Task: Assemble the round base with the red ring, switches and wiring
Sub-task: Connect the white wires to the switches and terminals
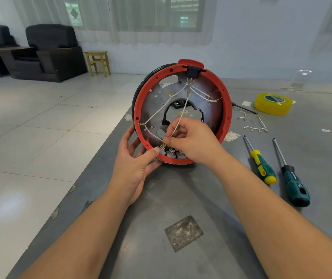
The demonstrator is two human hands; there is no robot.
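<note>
- My left hand (135,160) grips the red ring (226,109), propped near the tabletop's left edge.
- My right hand (191,140) pinches a white wire (178,122) at the switches (170,152).
- Risk: tugging could pop a terminal loose.

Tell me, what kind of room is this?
Probably a makeshift workshop in a lounge or office: two screwdrivers and yellow tape lie on a grey worktable, with dark armchairs and a wooden stool behind.

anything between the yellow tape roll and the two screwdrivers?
Head view: loose white wires with gold terminals lie on the table between the yellow tape roll and the two screwdrivers.
</note>
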